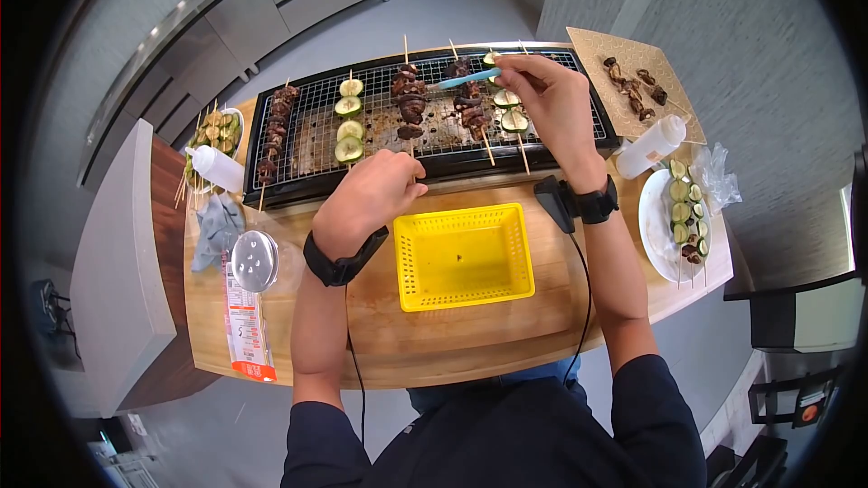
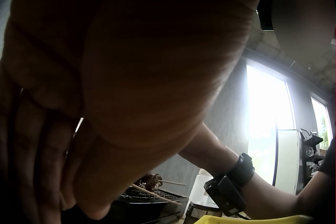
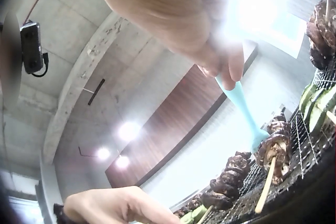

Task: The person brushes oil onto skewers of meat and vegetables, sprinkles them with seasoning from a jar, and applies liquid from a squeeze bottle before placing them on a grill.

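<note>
My right hand (image 1: pixel 551 104) pinches a light blue basting brush (image 1: pixel 472 79) by its handle. Its bristle end reaches the dark mushroom skewer (image 1: pixel 410 99) in the middle of the black grill (image 1: pixel 316 183). My left hand (image 1: pixel 371 194) is at the near end of that skewer, fingers curled and pinching its stick. Another mushroom skewer (image 1: pixel 473 108) lies just right, under the brush handle in the head view. A cucumber skewer (image 1: pixel 349 130) lies left of my left hand. In the left wrist view, the palm of my left hand (image 2: pixel 126 92) hides most of the grill.
In front of the grill sits a yellow basket (image 1: pixel 466 303). White squeeze bottles stand left (image 1: pixel 217 167) and right (image 1: pixel 651 146). A plate (image 1: pixel 653 230) of skewers is at right. A clear-lidded container (image 1: pixel 255 260), grey cloth (image 1: pixel 218 230) and printed packet (image 1: pixel 244 330) lie left.
</note>
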Demonstrator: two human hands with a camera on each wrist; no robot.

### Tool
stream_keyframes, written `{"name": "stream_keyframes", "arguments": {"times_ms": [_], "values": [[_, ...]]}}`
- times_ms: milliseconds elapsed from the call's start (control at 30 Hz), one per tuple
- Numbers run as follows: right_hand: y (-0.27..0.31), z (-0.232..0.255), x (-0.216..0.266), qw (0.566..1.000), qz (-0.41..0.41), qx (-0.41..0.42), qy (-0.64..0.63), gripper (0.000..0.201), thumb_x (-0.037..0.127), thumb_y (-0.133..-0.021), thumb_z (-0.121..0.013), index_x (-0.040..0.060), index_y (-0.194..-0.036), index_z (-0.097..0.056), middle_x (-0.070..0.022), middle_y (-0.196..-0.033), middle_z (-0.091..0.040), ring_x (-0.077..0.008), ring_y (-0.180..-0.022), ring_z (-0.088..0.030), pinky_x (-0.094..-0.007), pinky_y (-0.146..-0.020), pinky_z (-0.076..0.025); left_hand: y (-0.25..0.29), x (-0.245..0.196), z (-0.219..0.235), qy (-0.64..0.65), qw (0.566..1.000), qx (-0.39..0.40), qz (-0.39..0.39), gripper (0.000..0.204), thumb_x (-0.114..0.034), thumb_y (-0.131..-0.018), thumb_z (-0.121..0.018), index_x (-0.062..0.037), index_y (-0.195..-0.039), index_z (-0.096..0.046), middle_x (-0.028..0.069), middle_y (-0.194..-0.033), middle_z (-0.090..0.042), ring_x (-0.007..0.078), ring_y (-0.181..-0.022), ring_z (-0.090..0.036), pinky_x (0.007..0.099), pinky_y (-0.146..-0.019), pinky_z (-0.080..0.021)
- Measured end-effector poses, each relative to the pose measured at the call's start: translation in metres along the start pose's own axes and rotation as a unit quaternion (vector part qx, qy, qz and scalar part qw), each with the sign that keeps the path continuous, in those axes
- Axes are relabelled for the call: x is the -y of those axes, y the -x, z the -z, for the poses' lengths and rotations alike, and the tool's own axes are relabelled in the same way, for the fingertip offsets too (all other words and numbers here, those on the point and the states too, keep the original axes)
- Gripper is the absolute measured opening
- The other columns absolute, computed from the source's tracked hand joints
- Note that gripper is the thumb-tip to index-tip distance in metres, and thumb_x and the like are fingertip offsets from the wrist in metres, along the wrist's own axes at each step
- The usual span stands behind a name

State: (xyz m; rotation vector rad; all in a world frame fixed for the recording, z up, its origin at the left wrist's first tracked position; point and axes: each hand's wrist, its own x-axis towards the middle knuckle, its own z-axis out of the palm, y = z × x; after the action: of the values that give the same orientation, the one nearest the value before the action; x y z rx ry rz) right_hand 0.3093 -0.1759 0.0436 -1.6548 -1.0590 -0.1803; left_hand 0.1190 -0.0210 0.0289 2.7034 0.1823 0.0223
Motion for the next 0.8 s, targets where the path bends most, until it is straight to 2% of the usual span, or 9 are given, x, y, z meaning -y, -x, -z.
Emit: {"name": "stream_keyframes", "arguments": {"times_ms": [133, 300, 400, 467, 600, 667, 800], "values": [[-0.002, 0.004, 0.003, 0.999, 0.014, 0.024, 0.045, 0.017, 0.001, -0.082, -0.066, 0.0011, -0.099, -0.069, -0.0111, -0.09, -0.07, -0.0164, -0.075, -0.069, -0.026, -0.067, -0.053, 0.001, -0.001, 0.002, 0.0, 1.0, -0.001, 0.004, 0.024, -0.013, -0.081, -0.067, 0.0055, -0.098, -0.067, 0.0192, -0.079, -0.067, 0.0304, -0.073, -0.067, 0.0354, -0.067, -0.052], [-0.006, 0.016, 0.006, 0.999, 0.024, -0.018, 0.039, 0.017, 0.001, -0.082, -0.067, 0.0012, -0.098, -0.067, -0.009, -0.09, -0.071, -0.016, -0.073, -0.068, -0.0258, -0.067, -0.053, 0.001, -0.002, 0.005, 0.017, 0.999, -0.036, 0.016, 0.02, -0.013, -0.083, -0.066, 0.0046, -0.093, -0.067, 0.0186, -0.077, -0.067, 0.03, -0.072, -0.066, 0.0343, -0.065, -0.051], [-0.007, 0.025, 0.01, 0.999, 0.004, -0.049, 0.021, 0.015, 0.001, -0.082, -0.067, 0.0017, -0.097, -0.068, -0.0079, -0.087, -0.071, -0.0149, -0.073, -0.068, -0.025, -0.067, -0.053, 0.002, -0.001, 0.006, 0.015, 0.997, -0.071, 0.024, 0.016, -0.011, -0.084, -0.065, 0.004, -0.087, -0.066, 0.0158, -0.073, -0.066, 0.0262, -0.066, -0.066, 0.0327, -0.061, -0.05], [-0.008, 0.028, 0.01, 0.998, 0.008, -0.051, 0.018, 0.015, 0.002, -0.083, -0.067, 0.0023, -0.097, -0.068, -0.0083, -0.084, -0.071, -0.0138, -0.072, -0.068, -0.0242, -0.065, -0.052, 0.003, 0.0, 0.007, 0.053, 0.994, -0.079, 0.06, 0.014, -0.01, -0.084, -0.065, 0.0019, -0.091, -0.063, 0.014, -0.069, -0.065, 0.0219, -0.058, -0.065, 0.0316, -0.056, -0.049], [-0.006, 0.033, 0.023, 0.998, -0.031, -0.046, -0.001, 0.013, 0.003, -0.085, -0.065, 0.0017, -0.098, -0.066, -0.0096, -0.08, -0.07, -0.0135, -0.073, -0.069, -0.0234, -0.063, -0.051, 0.002, 0.008, 0.005, 0.031, 0.987, -0.122, 0.103, 0.017, -0.01, -0.086, -0.063, 0.0003, -0.098, -0.058, 0.0121, -0.064, -0.064, 0.0174, -0.053, -0.063, 0.0304, -0.05, -0.048], [-0.007, 0.033, 0.025, 0.999, -0.035, -0.04, -0.001, 0.012, 0.003, -0.086, -0.064, 0.0014, -0.098, -0.066, -0.0097, -0.079, -0.069, -0.0135, -0.073, -0.069, -0.0232, -0.063, -0.051, 0.002, 0.006, 0.008, 0.107, 0.97, -0.136, 0.171, 0.021, -0.011, -0.087, -0.063, 0.0006, -0.102, -0.055, 0.011, -0.061, -0.062, 0.0158, -0.049, -0.062, 0.0286, -0.046, -0.046], [-0.007, 0.031, 0.023, 0.998, -0.019, -0.058, -0.008, 0.012, 0.005, -0.087, -0.064, 0.0014, -0.098, -0.065, -0.0083, -0.077, -0.068, -0.0128, -0.073, -0.068, -0.0229, -0.062, -0.05, 0.0, 0.007, 0.014, 0.116, 0.965, -0.148, 0.185, 0.02, -0.013, -0.088, -0.062, 0.0045, -0.098, -0.058, 0.0086, -0.059, -0.06, 0.0141, -0.046, -0.06, 0.0265, -0.042, -0.044]]}}
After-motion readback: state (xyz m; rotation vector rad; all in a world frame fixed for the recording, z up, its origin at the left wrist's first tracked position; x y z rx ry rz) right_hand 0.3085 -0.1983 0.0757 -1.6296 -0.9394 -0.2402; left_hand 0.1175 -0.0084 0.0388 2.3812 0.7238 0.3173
